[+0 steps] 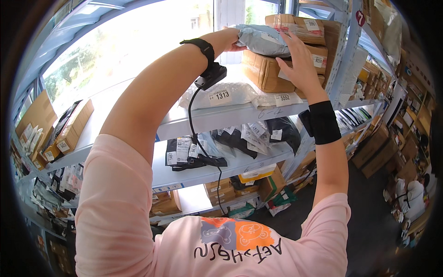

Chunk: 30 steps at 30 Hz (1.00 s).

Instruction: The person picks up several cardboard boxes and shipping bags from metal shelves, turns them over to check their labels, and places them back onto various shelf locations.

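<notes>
A pale blue-grey plastic mailer bag (pixel 260 40) with a white label lies on top of a brown cardboard box (pixel 260 69) on the upper shelf. My left hand (pixel 229 39) grips the bag's left end, with its fingertips partly hidden behind the plastic. On the other side my right hand (pixel 300 64) is open, thumb apart and fingers stretched up beside the bag's right end. Whether those fingers touch the bag I cannot tell. Further cartons (pixel 300 30) are stacked behind and to the right of it.
Clear-wrapped parcels (pixel 219 94) lie at the upper shelf's front edge (pixel 217 111). Black mailer bags (pixel 184 152) fill part of the shelf below. A metal upright (pixel 348 51) stands right of the cartons. A black cable (pixel 190 115) hangs from my left wrist.
</notes>
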### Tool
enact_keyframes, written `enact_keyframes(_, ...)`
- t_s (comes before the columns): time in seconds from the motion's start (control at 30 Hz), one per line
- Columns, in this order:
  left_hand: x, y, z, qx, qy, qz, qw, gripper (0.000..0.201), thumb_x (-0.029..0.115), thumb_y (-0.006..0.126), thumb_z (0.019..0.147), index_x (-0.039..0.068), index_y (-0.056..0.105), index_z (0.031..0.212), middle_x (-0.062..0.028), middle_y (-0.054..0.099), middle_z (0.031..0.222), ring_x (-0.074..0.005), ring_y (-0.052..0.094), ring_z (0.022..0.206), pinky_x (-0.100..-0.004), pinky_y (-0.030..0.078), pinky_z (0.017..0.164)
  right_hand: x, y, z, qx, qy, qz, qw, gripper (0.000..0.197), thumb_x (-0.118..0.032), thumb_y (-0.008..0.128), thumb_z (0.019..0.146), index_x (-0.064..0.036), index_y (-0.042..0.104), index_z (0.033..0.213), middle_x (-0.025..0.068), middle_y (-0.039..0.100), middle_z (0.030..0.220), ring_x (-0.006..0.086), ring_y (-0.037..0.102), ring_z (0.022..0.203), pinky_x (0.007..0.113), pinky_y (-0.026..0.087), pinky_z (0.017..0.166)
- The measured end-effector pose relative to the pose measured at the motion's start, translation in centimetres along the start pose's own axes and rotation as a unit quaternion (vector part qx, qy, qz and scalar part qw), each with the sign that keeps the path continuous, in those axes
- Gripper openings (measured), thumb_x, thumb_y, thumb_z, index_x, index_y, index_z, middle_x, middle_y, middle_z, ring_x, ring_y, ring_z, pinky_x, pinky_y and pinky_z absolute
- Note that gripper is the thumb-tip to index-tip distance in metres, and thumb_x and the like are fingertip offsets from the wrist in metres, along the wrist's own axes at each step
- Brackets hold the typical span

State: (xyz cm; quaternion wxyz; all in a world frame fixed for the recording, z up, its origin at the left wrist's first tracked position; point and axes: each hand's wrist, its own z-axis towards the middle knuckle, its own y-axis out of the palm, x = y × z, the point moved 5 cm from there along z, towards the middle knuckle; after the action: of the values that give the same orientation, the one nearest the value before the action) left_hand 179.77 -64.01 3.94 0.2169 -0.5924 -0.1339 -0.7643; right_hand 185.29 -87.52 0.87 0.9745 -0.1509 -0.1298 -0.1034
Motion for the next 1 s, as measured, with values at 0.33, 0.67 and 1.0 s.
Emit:
enact_keyframes(0.33, 0.2, -1.5, -3.2, -0.014, -0.093, 0.214, 0.972, 0.088, 0.065, 0.053, 0.088, 0.008, 0.028, 0.15, -0.0309, 0.02, 0.152, -0.046, 0.045, 0.129, -0.0493, 0.053, 0.095, -0.6, 1.2, -1.6, -0.098, 0.024, 0.041, 0.994, 0.055, -0.033, 0.06, 0.092, -0.0162, 0.045, 0.142, 0.0156, 0.043, 0.147, 0.0357, 0.043, 0.132, 0.047, 0.036, 0.108)
enact_keyframes(0.67, 0.7, 2.3, -8.1, -0.128, -0.053, 0.214, 0.967, 0.094, 0.058, 0.068, 0.082, -0.001, 0.033, 0.146, -0.0317, 0.034, 0.145, -0.0445, 0.053, 0.123, -0.0452, 0.055, 0.094, 0.7, -0.3, -1.3, -0.024, 0.032, 0.019, 0.999, 0.051, -0.032, 0.059, 0.093, -0.0163, 0.047, 0.141, 0.0155, 0.047, 0.143, 0.0346, 0.047, 0.127, 0.048, 0.033, 0.106)
enact_keyframes(1.0, 1.1, 2.0, -6.3, -0.034, 0.026, 0.007, 0.999, 0.049, 0.009, 0.067, 0.087, 0.002, 0.037, 0.126, -0.0167, 0.049, 0.12, -0.0256, 0.058, 0.105, -0.0377, 0.057, 0.086, -0.2, 0.9, -0.8, -0.098, 0.051, 0.044, 0.993, 0.06, -0.034, 0.063, 0.089, -0.0143, 0.045, 0.142, 0.0186, 0.05, 0.139, 0.0373, 0.049, 0.124, 0.048, 0.035, 0.106)
